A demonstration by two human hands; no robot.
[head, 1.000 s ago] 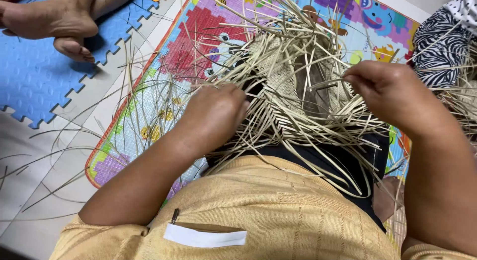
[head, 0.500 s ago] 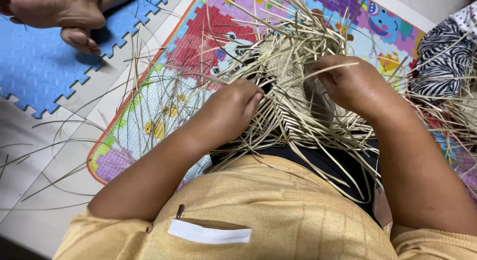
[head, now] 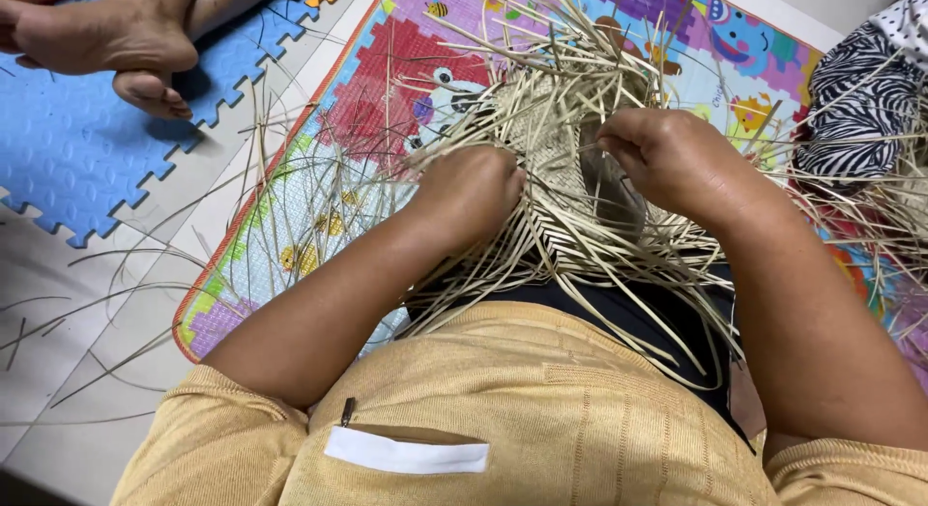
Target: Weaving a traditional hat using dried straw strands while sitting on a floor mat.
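Note:
A half-woven piece of pale straw [head: 565, 192] lies in my lap, with many long loose strips sticking out on all sides. My left hand [head: 471, 192] is closed on a bunch of strips at the left edge of the weave. My right hand [head: 667, 158] pinches strips at the upper right of the weave, fingers curled. The two hands are close together, about a palm's width apart. The fingertips of both hands are buried in the straw.
A colourful picture play mat [head: 387, 90] lies under the work. Blue foam puzzle tiles [head: 68, 139] lie at the left, with another person's bare foot [head: 106, 37] on them. Loose strips [head: 145, 284] trail over the grey floor. Black-and-white patterned cloth [head: 860, 90] sits at the right.
My right hand has moved left and down onto the weave, closer to my left hand. The left hand keeps its grip on the strips. The view has shifted slightly.

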